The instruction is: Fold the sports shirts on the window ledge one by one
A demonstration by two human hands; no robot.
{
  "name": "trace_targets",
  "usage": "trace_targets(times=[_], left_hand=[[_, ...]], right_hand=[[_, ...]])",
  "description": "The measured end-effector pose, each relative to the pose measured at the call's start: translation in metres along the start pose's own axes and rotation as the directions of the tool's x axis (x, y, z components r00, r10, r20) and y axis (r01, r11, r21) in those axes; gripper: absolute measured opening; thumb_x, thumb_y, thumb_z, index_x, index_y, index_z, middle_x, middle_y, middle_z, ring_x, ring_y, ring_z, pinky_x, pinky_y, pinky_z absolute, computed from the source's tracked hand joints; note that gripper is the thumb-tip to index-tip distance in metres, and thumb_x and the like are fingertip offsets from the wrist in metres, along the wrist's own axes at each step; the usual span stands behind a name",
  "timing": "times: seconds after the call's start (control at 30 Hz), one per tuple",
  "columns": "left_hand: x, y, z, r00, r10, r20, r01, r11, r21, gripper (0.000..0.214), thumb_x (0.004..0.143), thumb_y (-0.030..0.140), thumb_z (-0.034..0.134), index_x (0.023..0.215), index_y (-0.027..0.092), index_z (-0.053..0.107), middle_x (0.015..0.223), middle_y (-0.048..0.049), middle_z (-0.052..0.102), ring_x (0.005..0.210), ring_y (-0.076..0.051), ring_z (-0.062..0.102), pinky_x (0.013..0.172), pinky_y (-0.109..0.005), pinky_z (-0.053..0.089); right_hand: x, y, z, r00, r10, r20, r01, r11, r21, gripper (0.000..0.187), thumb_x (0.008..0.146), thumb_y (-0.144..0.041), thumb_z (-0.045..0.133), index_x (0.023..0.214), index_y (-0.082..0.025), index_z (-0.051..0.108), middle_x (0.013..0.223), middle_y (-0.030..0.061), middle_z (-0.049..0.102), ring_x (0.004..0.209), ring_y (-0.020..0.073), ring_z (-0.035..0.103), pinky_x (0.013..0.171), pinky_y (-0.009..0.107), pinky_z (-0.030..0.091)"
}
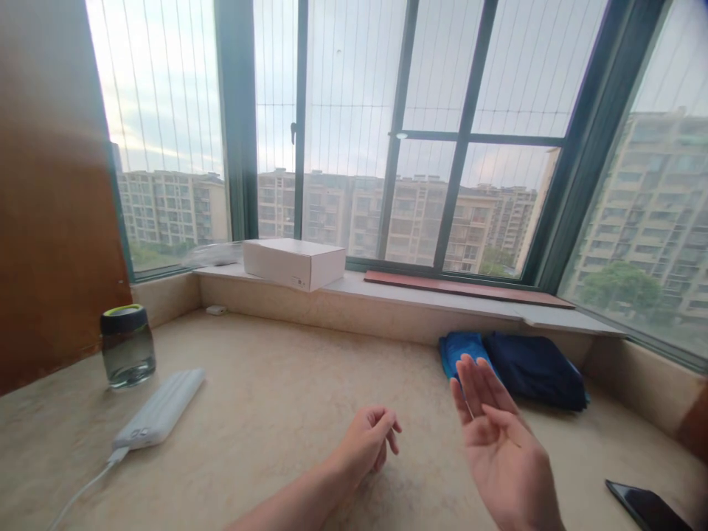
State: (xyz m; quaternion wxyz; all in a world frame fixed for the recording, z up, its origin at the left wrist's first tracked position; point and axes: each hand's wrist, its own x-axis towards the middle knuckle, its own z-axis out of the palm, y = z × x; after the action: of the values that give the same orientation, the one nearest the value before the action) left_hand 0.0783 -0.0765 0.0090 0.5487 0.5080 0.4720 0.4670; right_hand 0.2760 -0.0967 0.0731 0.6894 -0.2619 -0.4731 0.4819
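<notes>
My left hand (369, 441) is held over the middle of the stone-patterned counter (265, 413), its fingers loosely bent and a little apart, with nothing visible in them. To its right, my right hand (501, 446) is raised with the palm toward me. Its fingers are stretched out, the thumb lies across the palm's edge, and it holds nothing that I can see. Just behind the right fingertips lie a bright blue folded bundle (454, 352) and a dark navy folded cloth (536, 369); the hand partly covers the blue one.
A dark-lidded water bottle (128, 346) stands at left beside a white power bank (160, 409) with a cable (82, 490). A black phone (647, 505) lies at lower right. On the window ledge (431, 295) are a white box (293, 263) and a reddish board (464, 287).
</notes>
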Motion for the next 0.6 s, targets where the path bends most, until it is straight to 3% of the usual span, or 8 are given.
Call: trace_targets(times=[0.1,0.2,0.23,0.3,0.37,0.43,0.5,0.6], left_hand=[[0.003,-0.001,-0.001,1.000,-0.004,0.006,0.004,1.000,-0.007,0.056,0.075,0.074,0.053,0.077,0.018,0.056,0.052,0.0031,0.057,0.027,-0.004,0.030,0.035,-0.023,0.014],[0.005,-0.003,-0.002,1.000,0.006,0.020,-0.006,1.000,-0.015,0.056,0.075,0.074,0.054,0.077,0.018,0.056,0.053,0.0026,0.057,0.027,-0.005,0.031,0.035,-0.022,0.013],[0.005,-0.003,-0.002,1.000,0.012,0.019,-0.011,1.000,-0.015,0.056,0.076,0.074,0.055,0.078,0.018,0.056,0.053,0.0025,0.058,0.028,-0.005,0.031,0.035,-0.022,0.013],[0.004,-0.004,-0.003,1.000,0.026,0.005,-0.026,1.000,-0.012,0.055,0.077,0.073,0.055,0.078,0.018,0.056,0.054,0.0022,0.058,0.029,-0.004,0.032,0.036,-0.022,0.013],[0.002,-0.004,-0.003,0.999,0.038,-0.010,-0.038,0.999,-0.009,0.055,0.078,0.072,0.056,0.079,0.017,0.057,0.055,0.0018,0.058,0.030,-0.004,0.034,0.036,-0.022,0.013],[0.001,-0.004,-0.004,0.999,0.036,-0.016,-0.036,0.999,-0.017,0.056,0.079,0.072,0.056,0.080,0.017,0.057,0.056,0.0019,0.058,0.031,-0.004,0.034,0.036,-0.022,0.014],[0.001,-0.003,-0.004,0.999,0.027,-0.018,-0.028,0.999,-0.026,0.056,0.079,0.073,0.057,0.081,0.017,0.057,0.056,0.0023,0.058,0.031,-0.004,0.034,0.036,-0.022,0.014],[0.001,-0.002,-0.004,1.000,0.016,-0.012,-0.017,0.999,-0.027,0.055,0.079,0.071,0.058,0.080,0.017,0.057,0.056,0.0026,0.058,0.031,-0.004,0.035,0.035,-0.021,0.015]], right_hand=[[0.041,0.021,-0.012,0.995,0.049,-0.088,-0.047,0.999,0.022,0.043,0.088,-0.040,0.060,0.130,-0.033,0.063,0.136,0.0056,0.064,0.125,0.0287,0.061,0.105,0.054,0.048],[0.080,0.042,-0.060,0.989,-0.005,-0.146,-0.046,0.938,-0.343,0.046,0.086,-0.049,0.060,0.122,-0.021,0.068,0.126,0.0135,0.069,0.118,0.0323,0.064,0.103,0.054,0.049],[0.092,0.049,-0.081,0.984,-0.072,-0.165,-0.026,0.849,-0.528,0.048,0.085,-0.049,0.059,0.121,-0.018,0.069,0.126,0.0161,0.069,0.119,0.0336,0.063,0.105,0.054,0.047],[0.109,0.059,-0.123,0.961,-0.236,-0.141,0.017,0.563,-0.826,0.051,0.085,-0.046,0.053,0.124,-0.018,0.068,0.136,0.0176,0.062,0.131,0.0348,0.053,0.112,0.054,0.039],[0.117,0.066,-0.159,0.940,-0.332,-0.082,0.007,0.258,-0.966,0.050,0.087,-0.042,0.049,0.129,-0.021,0.067,0.146,0.0156,0.054,0.138,0.0362,0.044,0.112,0.057,0.037],[0.116,0.069,-0.184,0.911,-0.412,-0.019,-0.021,-0.001,-1.000,0.045,0.089,-0.040,0.048,0.128,-0.026,0.068,0.148,0.0147,0.052,0.136,0.0402,0.045,0.106,0.064,0.038],[0.111,0.069,-0.199,0.891,-0.454,0.025,-0.041,-0.134,-0.990,0.038,0.092,-0.038,0.051,0.124,-0.029,0.070,0.145,0.0156,0.054,0.130,0.0413,0.051,0.099,0.064,0.043],[0.105,0.071,-0.207,0.881,-0.472,0.042,-0.047,-0.176,-0.983,0.030,0.097,-0.036,0.058,0.124,-0.026,0.066,0.138,0.0128,0.058,0.118,0.0307,0.059,0.095,0.052,0.051]])
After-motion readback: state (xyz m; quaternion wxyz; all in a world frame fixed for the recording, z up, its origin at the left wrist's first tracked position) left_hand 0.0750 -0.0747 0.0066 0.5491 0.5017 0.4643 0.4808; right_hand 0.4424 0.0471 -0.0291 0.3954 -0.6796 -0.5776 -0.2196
